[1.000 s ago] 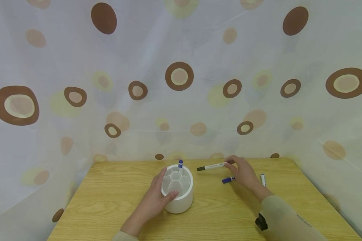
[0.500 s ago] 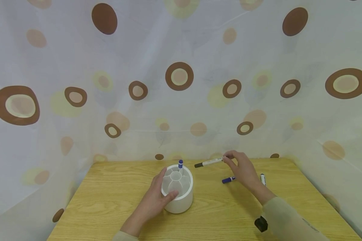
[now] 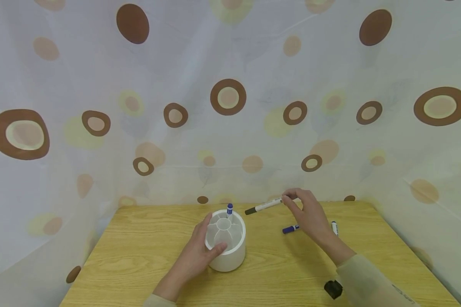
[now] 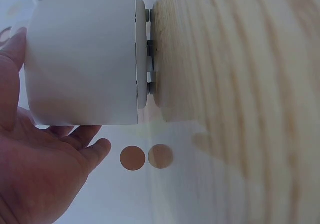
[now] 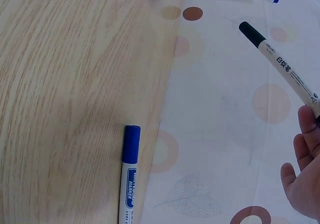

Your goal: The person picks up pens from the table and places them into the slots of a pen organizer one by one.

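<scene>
A white round pen holder [image 3: 227, 261] with several compartments stands on the table, one blue-capped marker [image 3: 229, 209] upright at its back. My left hand [image 3: 194, 260] grips the holder's left side, thumb over the front rim; the left wrist view shows fingers [image 4: 85, 141] around its white wall. To the right, my right hand [image 3: 309, 215] pinches a black-capped whiteboard marker [image 3: 266, 205] by its rear end. The cap points left and slightly down toward the holder, above the table. Dark Chinese lettering shows on its white barrel [image 5: 287, 66] in the right wrist view.
Below the right hand lies a blue-capped whiteboard marker [image 3: 290, 229], partly hidden by that hand. Another white marker [image 3: 334, 228] lies farther right, behind the wrist. A spotted curtain [image 3: 230, 140] hangs along the back and sides of the wooden table [image 3: 146, 243].
My right hand has lifted the black-capped marker and carried it slightly left, its cap tilting downward. The left hand and the pen holder have stayed in place.
</scene>
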`<action>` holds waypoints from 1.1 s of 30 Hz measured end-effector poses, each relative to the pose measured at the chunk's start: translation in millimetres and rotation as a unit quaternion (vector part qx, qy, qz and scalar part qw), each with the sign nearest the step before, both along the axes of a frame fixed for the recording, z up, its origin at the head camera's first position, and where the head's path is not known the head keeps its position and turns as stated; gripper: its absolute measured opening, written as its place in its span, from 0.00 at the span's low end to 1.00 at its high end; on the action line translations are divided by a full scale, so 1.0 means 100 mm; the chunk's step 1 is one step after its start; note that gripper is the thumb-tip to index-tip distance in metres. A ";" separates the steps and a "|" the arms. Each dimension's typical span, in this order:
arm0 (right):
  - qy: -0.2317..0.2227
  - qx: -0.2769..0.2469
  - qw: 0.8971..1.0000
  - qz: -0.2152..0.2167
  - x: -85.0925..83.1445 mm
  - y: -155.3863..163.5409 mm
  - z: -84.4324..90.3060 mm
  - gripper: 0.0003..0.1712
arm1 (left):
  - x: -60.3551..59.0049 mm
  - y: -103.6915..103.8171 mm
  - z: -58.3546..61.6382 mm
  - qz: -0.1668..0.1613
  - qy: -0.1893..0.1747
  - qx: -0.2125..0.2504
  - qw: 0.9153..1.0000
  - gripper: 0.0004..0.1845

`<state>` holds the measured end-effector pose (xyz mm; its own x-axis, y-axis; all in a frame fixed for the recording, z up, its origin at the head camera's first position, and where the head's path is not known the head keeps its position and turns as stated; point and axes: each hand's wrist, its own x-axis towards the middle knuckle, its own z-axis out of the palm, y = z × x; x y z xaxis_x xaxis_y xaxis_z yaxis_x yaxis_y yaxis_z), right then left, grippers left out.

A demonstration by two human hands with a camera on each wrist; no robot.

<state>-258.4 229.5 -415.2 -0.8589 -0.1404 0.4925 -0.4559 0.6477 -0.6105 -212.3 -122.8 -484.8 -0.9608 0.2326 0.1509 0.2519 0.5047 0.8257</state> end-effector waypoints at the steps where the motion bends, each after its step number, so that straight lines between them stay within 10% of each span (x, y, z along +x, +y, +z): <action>1: 0.002 -0.001 1.000 0.000 0.01 -0.01 0.01 0.10 | 0.00 0.00 0.00 0.000 -0.001 0.000 1.000 0.54; 33: 0.004 -0.004 0.999 0.033 0.16 -0.33 0.17 0.08 | -0.01 -0.01 -0.01 -0.004 0.008 -0.003 1.000 0.54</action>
